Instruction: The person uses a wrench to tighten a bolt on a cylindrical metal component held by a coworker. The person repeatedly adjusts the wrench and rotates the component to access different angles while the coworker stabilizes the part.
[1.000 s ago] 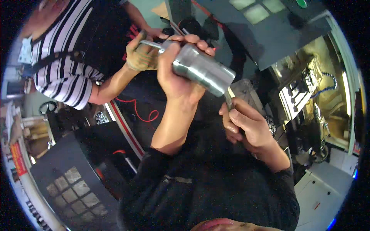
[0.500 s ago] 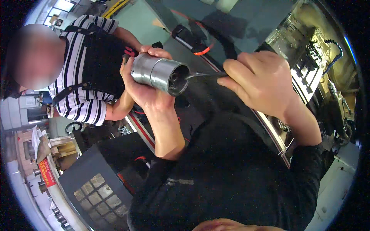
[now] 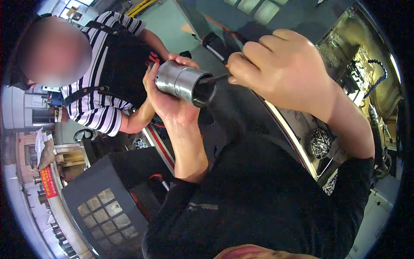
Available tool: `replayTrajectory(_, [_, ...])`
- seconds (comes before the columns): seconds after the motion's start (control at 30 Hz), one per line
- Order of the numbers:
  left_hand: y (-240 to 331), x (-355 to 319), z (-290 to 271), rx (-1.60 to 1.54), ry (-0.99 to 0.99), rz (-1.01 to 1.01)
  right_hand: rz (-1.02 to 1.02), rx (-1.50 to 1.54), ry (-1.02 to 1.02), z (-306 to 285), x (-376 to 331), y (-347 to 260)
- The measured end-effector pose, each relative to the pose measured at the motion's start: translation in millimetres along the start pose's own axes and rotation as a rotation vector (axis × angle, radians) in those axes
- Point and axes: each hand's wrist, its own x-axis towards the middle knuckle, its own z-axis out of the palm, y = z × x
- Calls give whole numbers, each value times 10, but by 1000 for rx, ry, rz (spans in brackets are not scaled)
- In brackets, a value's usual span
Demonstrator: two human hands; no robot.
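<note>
A shiny hollow metal cylinder (image 3: pixel 177 83) lies tilted in my left hand (image 3: pixel 177 108), its open end toward the right. The fingers of that hand wrap round the closed-looking left part and the underside. My right hand (image 3: pixel 286 71) is closed round a slim dark metal tool (image 3: pixel 221 77), whose handle is hidden in the fist. The tool's front part reaches inside the cylinder's mouth, so its tip is out of sight. Whether the tip touches the inner wall I cannot tell.
A person in a striped shirt and dark apron (image 3: pixel 118 64) stands close at the left, beyond the cylinder. A machine with a wet bed (image 3: pixel 345 82) lies at the right, with a bowl of small metal parts (image 3: pixel 321 143). A dark panel with a gridded window (image 3: pixel 105 213) stands lower left.
My right hand has moved left and up, and the tool has gone deeper into the cylinder. My left hand and the cylinder have shifted slightly right in view.
</note>
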Motion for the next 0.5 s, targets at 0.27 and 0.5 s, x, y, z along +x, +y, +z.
replayTrajectory(0.27, [24, -47, 11, 28, 0, 19, 86, 171, -38, 130, -37, -68])
replayTrajectory(0.5, [-38, -6, 0, 2, -43, 38, 228, 246, -68, 171, -158, -228])
